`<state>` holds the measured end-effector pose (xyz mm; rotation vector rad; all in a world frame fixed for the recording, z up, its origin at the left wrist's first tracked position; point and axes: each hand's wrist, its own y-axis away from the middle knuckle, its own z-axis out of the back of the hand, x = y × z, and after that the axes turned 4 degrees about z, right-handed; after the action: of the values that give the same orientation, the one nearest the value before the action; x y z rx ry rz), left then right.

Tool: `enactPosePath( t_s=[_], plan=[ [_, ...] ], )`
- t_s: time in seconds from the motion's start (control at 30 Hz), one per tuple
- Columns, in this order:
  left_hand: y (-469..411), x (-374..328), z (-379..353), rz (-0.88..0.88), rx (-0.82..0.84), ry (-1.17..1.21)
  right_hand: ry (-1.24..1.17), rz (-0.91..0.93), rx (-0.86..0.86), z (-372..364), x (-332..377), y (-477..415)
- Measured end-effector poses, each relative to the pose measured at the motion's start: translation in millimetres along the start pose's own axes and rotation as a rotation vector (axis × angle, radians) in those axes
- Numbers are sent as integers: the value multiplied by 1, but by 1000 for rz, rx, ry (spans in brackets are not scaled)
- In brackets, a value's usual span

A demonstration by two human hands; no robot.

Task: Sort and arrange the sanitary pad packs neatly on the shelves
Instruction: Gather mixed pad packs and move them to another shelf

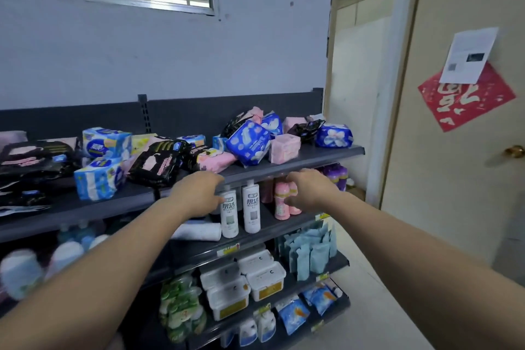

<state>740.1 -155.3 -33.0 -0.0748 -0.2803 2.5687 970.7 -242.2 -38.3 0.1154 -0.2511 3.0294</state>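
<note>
- Both hands are stretched forward side by side, apart from each other, at the front edge of the top shelf (318, 152).
- The left hand (199, 193) has relaxed, slightly bent fingers and holds nothing. Its fingertips are at the shelf lip, but blur hides whether they touch it.
- The right hand (309, 189) has loosely curled fingers pointing down and forward, and nothing shows in its grip.
- The sanitary pad packs (199, 148) lie in a loose jumble on the top shelf, just above and beyond both hands.
- A blue pack (248, 142) stands tilted above the gap between the hands, with a pale pink pack (284, 148) leaning beside it.
- A dark blue pack (333, 136) sits up and to the right of the right hand.
- A black pack (159, 163) lies just left of the left hand, and the blue-and-white packs (99, 179) are further left.
- Two white bottles (240, 212) stand upright below and between the hands, on the shelf under the top one.
- The pink bottles (281, 203) are just under the right hand's fingers.
- A rolled white towel (200, 231) lies under the left wrist.
- White tubs (247, 278) and light blue pouches (309, 253) sit on lower shelves, beneath both forearms.
- A door (454, 179) far to the right of the right hand carries a red paper (466, 99).
</note>
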Motion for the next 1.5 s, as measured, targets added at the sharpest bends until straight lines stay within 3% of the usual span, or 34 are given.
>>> enactPosePath(
  t_s=[0.73,0.97,1.1,1.17,1.37,1.5],
  plan=[
    [-245,-81,-51,64,-48,-53,4,81,18,-13,-181,-201],
    [-341,-82,-69,58,-113,-153,41,55,19,-21,-235,-272],
    [-389,-72,-75,50,-66,-298,51,33,0,-22,-265,-314],
    [-406,-70,-78,62,-98,-260,50,14,-2,-25,-277,-330],
    [-445,-67,-78,175,-427,-48,70,-68,-7,-43,-313,-367],
    [-469,-67,-63,272,-407,136,102,-157,-48,-48,-336,-389]
  ],
)
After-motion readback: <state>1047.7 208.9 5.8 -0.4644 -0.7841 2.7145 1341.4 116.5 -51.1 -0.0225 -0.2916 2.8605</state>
